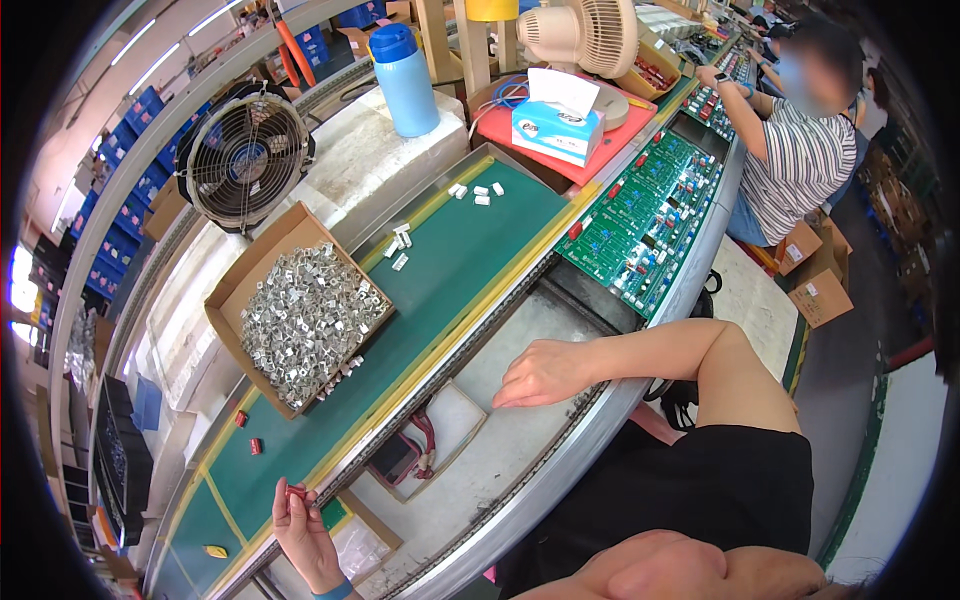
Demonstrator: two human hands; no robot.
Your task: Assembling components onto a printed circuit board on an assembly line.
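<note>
My left hand (303, 540) is at the lower left, above the near edge of the green work surface (470, 240). Its thumb and fingers pinch a small red component (296, 491). Two similar red components, a farther one (241, 419) and a nearer one (256, 446), lie on the green surface beyond that hand. Over the grey conveyor section in the middle, my right hand (545, 374) hangs with its fingers curled down; whatever they hold, if anything, is hidden. To its upper right rest populated green circuit boards (640, 215).
A cardboard box (228, 287) full of small metal parts stands on the green surface, with several white components (482, 200) behind it. Farther back are a round fan (243, 160), a blue bottle (405, 85) and a tissue box (556, 132). A co-worker (805, 150) sits at upper right.
</note>
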